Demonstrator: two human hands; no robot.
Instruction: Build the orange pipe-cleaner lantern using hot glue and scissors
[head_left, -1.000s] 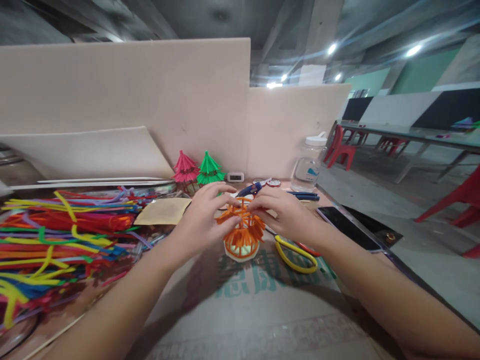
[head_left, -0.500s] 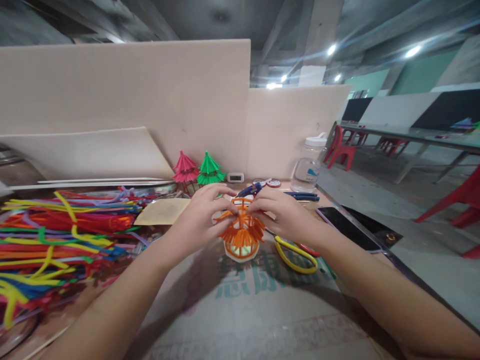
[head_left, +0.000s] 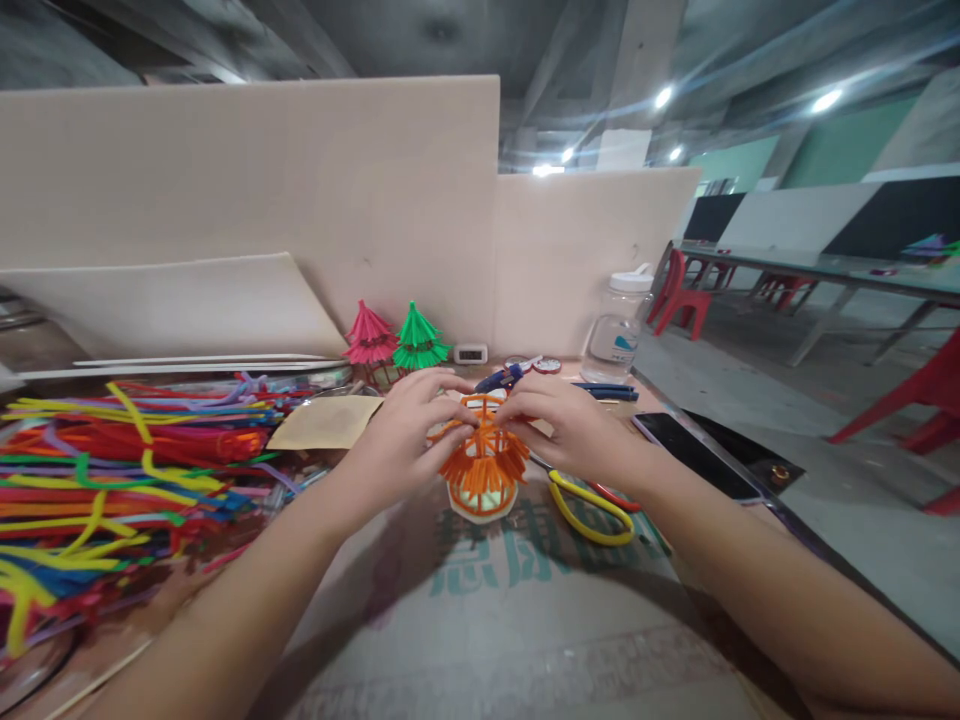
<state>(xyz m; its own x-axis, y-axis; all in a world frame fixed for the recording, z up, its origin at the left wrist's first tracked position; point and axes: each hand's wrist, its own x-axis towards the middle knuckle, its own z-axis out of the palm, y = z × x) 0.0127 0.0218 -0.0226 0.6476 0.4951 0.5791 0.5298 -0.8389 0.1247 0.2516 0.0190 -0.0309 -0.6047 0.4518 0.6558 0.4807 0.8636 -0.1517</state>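
The fingers of the left hand (head_left: 416, 425) and right hand (head_left: 564, 420), narrowed, hold the orange model (head_left: 484, 468) by its upper sides. It stands between the fingertips, above a printed sheet (head_left: 480, 650); a yellow handle (head_left: 600, 540) lies near.

Hands (head_left: 411, 430) (head_left: 574, 428) at fringed orange model (head_left: 486, 472) — apparently touching its upper part, scissors (head_left: 600, 541) near
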